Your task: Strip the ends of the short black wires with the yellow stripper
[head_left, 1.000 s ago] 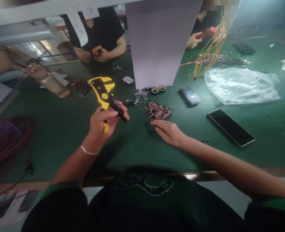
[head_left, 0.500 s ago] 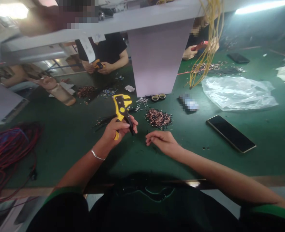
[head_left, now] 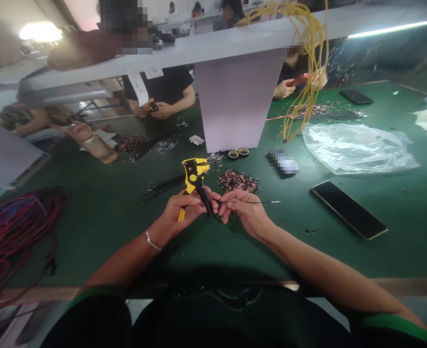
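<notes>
Yellow and black wire strippers (head_left: 195, 179) rest in my left hand (head_left: 186, 208), jaws pointing up and away from me. My right hand (head_left: 244, 210) pinches a thin black wire (head_left: 267, 202), whose light-coloured tip points right. The fingertips of both hands meet at the wire's left part, just right of the tool's black handle. Beyond my hands lies a pile of short black and copper pieces (head_left: 238, 181). More dark wires (head_left: 164, 186) are spread behind my left hand.
A phone (head_left: 349, 210) and a clear plastic bag (head_left: 358, 147) lie at the right. Red cable coils (head_left: 17, 232) are at the left, a bottle (head_left: 99, 147) behind them. Two tape rolls (head_left: 238, 153) sit by the upright panel (head_left: 235, 106). People work across the table.
My hands have come together, the left moving right with the strippers. The thin wire now shows clearly across my right hand. The whole view has shifted slightly.
</notes>
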Available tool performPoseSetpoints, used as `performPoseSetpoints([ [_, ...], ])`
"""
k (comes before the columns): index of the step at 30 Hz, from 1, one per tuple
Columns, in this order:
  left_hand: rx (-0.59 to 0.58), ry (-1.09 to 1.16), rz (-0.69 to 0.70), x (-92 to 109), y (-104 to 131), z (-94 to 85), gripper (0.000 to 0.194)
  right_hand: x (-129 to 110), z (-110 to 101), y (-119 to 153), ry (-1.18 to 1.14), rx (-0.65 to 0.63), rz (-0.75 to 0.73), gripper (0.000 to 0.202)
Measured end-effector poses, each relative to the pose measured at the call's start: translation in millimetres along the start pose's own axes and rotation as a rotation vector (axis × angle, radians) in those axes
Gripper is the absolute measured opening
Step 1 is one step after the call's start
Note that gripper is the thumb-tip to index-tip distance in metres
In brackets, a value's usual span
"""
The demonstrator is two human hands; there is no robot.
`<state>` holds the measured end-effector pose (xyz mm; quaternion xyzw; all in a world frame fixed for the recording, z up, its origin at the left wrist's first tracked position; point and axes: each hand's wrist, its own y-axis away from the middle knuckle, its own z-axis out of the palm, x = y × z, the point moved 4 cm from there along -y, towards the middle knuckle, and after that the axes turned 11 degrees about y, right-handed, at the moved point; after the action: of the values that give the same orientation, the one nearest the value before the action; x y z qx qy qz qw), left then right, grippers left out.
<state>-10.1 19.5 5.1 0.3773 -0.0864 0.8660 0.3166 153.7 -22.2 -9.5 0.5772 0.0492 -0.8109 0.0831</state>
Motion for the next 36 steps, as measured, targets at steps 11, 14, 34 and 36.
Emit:
performPoseSetpoints([
  [11,-0.049,-0.067,0.0,-1,1,1.8,0.036,-1,-19,-1,0.065,0.067,0.101,0.012],
  [14,-0.067,-0.081,0.003,0,1,-0.2,0.035,-2,-26,-1,0.108,0.041,0.145,0.013],
  [34,-0.177,-0.163,0.001,-3,0,4.0,0.04,-14,-44,-3,0.154,0.028,0.144,0.021],
  [36,-0.184,-0.157,-0.006,-4,0,5.3,0.04,-14,-43,-3,0.133,0.048,0.136,0.019],
])
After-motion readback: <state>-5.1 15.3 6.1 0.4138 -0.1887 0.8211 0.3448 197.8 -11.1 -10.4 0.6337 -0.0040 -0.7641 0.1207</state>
